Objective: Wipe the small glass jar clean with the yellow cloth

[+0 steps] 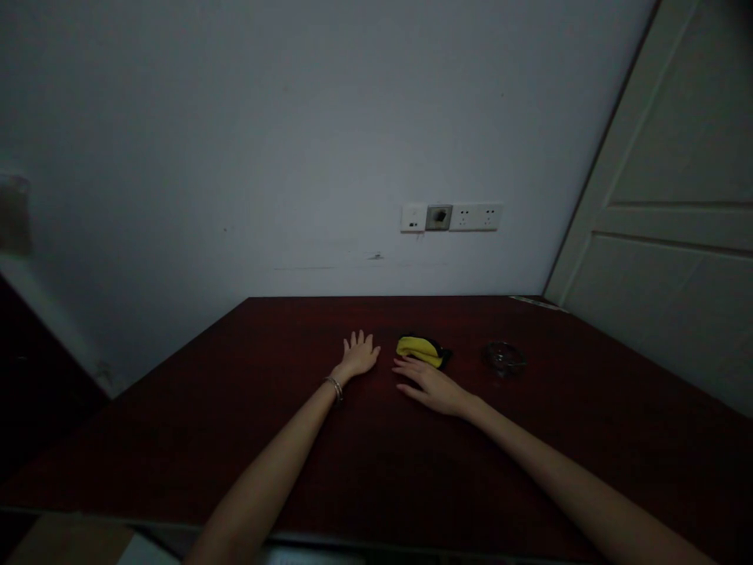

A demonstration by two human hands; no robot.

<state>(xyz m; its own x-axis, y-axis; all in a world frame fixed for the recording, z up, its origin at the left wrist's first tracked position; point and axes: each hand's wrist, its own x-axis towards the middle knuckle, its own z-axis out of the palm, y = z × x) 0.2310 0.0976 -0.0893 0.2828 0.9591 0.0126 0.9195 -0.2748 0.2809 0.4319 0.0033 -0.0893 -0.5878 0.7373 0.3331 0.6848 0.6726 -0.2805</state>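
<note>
Broadly, a pale wall (264,141) rises on the far side of a dark red table (205,408), with a pale door (664,235) at right. The right hand (432,386), palm down, fingers loosely extended and ungripping, overlaps the near edge of a yellow-and-black cloth (419,348); contact is unclear. Left of it, the left hand (360,359) lies spread wide, grasping nothing visible. A clear glass dish (504,357) sits right of the cloth. A bracelet (336,389) circles the left wrist.

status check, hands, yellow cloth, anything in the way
Left hand open, palm down on table. Right hand open, at near edge of yellow cloth, contact unclear. Transparent dish right of cloth, not blocking hands.
</note>
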